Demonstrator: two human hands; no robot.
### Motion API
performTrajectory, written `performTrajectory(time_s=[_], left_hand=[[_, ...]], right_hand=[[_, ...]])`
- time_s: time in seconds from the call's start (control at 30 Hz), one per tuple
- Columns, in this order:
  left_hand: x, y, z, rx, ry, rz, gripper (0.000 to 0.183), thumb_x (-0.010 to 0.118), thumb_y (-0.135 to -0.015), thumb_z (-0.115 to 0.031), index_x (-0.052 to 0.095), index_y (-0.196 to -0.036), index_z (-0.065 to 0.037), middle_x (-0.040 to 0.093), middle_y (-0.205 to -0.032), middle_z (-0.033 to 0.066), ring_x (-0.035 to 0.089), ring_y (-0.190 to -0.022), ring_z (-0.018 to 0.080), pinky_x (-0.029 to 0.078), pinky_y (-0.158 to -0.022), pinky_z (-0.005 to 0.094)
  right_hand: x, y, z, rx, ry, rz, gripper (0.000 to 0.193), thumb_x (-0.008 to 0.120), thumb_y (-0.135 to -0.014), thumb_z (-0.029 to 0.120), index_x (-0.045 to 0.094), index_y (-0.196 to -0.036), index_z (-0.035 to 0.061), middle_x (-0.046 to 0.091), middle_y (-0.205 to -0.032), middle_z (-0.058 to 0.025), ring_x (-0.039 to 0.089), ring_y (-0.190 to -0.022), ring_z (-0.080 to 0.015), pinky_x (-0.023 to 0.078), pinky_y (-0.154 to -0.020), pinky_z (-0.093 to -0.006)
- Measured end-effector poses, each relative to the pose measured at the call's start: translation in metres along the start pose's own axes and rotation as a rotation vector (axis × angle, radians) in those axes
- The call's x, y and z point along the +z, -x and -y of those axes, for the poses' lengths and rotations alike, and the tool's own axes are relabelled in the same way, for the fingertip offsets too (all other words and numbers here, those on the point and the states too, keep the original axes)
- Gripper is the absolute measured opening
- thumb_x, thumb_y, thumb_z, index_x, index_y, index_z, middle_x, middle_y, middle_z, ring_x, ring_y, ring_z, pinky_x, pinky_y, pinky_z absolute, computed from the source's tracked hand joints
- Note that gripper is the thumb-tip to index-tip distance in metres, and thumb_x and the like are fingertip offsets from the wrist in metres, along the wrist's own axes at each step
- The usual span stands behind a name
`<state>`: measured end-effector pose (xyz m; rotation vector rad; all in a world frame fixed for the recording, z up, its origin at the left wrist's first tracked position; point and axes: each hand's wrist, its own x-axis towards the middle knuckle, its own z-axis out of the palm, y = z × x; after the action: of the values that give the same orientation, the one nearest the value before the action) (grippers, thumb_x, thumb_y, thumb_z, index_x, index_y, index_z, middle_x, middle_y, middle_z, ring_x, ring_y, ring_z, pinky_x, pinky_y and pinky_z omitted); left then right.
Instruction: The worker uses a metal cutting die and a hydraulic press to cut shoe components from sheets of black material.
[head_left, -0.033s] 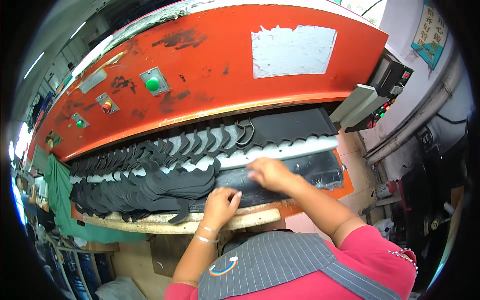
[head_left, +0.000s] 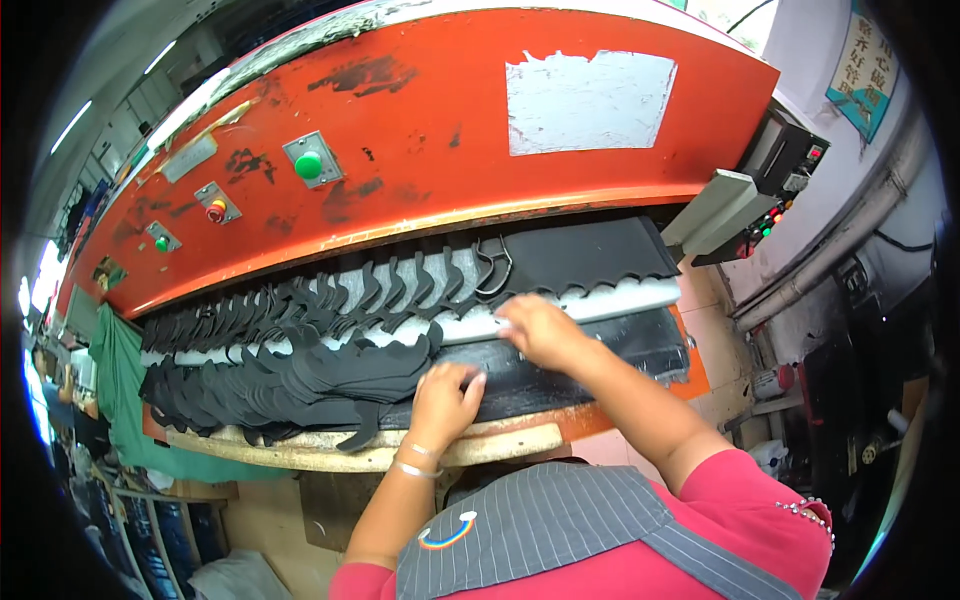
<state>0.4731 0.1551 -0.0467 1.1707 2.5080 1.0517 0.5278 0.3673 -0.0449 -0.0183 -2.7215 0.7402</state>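
Observation:
My right hand (head_left: 540, 332) hovers over the front edge of the white cutting board (head_left: 625, 296), fingers loosely bent and apart, holding nothing that I can see. Just beyond its fingertips a curved metal cutting die (head_left: 493, 268) stands at the cut edge of a black foam sheet (head_left: 590, 250). Beside the right end of a heaped pile of black curved foam pieces (head_left: 340, 372) is my left hand (head_left: 445, 403), thumb apart from the bent fingers, nothing visible in it. Several cut strips (head_left: 395, 283) lie in a row on the board, left of the die.
An orange press beam (head_left: 430, 130) with green and red buttons spans the back. A control box (head_left: 775, 170) juts out at its right end. A pale wooden edge (head_left: 500, 443) runs along the front, and green cloth (head_left: 130, 400) hangs at the left.
My right hand has moved slightly away from me, closer to the metal die. My left hand has shifted a little the same way. The foam pieces look unchanged.

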Motion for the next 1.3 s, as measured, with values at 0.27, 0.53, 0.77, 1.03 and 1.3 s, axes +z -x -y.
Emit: performTrajectory(time_s=[0.27,0.53,0.77,1.03,1.3], left_hand=[[0.063,-0.013,0.017,0.044,-0.305,-0.102,0.056,0.062,-0.085,-0.025,0.047,-0.131,0.003,0.053,-0.131,0.0193,0.046,-0.126,0.0327,0.030,-0.110,0.0460],[0.048,0.012,-0.010,0.120,-0.143,-0.241,0.069,0.063,-0.087,-0.028,0.034,-0.141,0.004,0.040,-0.142,0.0227,0.033,-0.136,0.0364,0.019,-0.113,0.0486],[0.049,0.030,-0.103,0.371,0.248,-0.414,0.084,0.069,-0.075,-0.058,0.046,-0.132,-0.001,0.052,-0.132,0.0148,0.036,-0.135,0.0325,0.012,-0.114,0.0505],[0.035,0.044,-0.075,-0.118,1.692,-0.552,0.039,0.037,-0.101,-0.043,0.043,-0.077,-0.013,0.038,-0.059,-0.0038,0.055,-0.065,0.0162,0.037,-0.100,0.0545],[-0.011,0.058,0.031,-0.405,1.652,-0.719,0.034,0.047,-0.099,-0.041,0.045,-0.083,-0.011,0.035,-0.060,-0.0039,0.041,-0.060,0.0131,0.046,-0.081,0.0357]], right_hand=[[0.010,-0.010,-0.019,-0.210,0.094,0.205,0.012,0.064,-0.079,0.015,0.067,-0.085,0.0050,0.064,-0.090,-0.0083,0.059,-0.090,-0.0296,0.048,-0.079,-0.0397],[-0.099,0.009,-0.001,0.156,-0.941,-0.207,0.017,0.067,-0.086,0.011,0.059,-0.099,0.0030,0.060,-0.091,0.0011,0.054,-0.082,-0.0068,0.046,-0.076,-0.0244],[-0.059,0.106,0.059,0.170,-1.277,-0.087,0.018,0.072,-0.082,0.005,0.057,-0.092,0.0023,0.062,-0.092,-0.0041,0.059,-0.084,-0.0093,0.051,-0.071,-0.0252],[-0.070,0.144,0.075,0.245,-1.595,-0.097,0.025,0.066,-0.089,0.014,0.045,-0.099,0.0046,0.065,-0.090,-0.0141,0.066,-0.076,-0.0216,0.056,-0.058,-0.0303],[-0.111,0.124,0.064,-0.118,-1.248,0.220,0.014,0.067,-0.085,0.002,0.055,-0.092,-0.0004,0.066,-0.084,-0.0118,0.066,-0.074,-0.0175,0.053,-0.067,-0.0301]])
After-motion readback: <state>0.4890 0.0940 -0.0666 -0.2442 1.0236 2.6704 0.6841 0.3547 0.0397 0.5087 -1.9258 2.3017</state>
